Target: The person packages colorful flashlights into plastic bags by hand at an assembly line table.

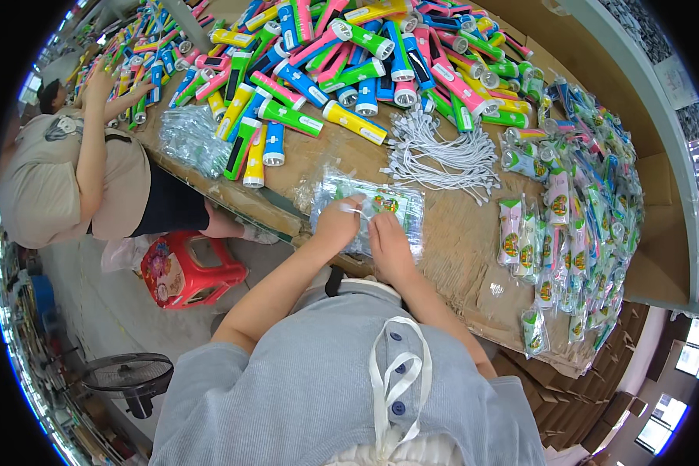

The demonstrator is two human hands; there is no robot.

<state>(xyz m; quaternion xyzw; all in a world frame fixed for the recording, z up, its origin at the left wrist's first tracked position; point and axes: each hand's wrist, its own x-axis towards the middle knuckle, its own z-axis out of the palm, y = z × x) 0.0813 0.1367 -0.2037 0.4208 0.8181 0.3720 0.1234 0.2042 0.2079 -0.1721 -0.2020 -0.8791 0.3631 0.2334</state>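
Left hand (pixel 339 223) pinching a white cord (pixel 355 208), right hand (pixel 389 242) gripping clear bags (pixel 380 203), fingertips hidden

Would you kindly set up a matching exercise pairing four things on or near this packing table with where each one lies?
Things:
1. white cords
2. loose flashlights
3. bagged flashlights
4. red stool

Places:
A. on the floor, beside the seated co-worker
B. piled at the table's far side
C. heaped along the table's right edge
D. bundled mid-table, just beyond the stack of clear bags under both hands

Pairs: 1-D, 2-B, 3-C, 4-A

The left hand and right hand both work on the clear bags.
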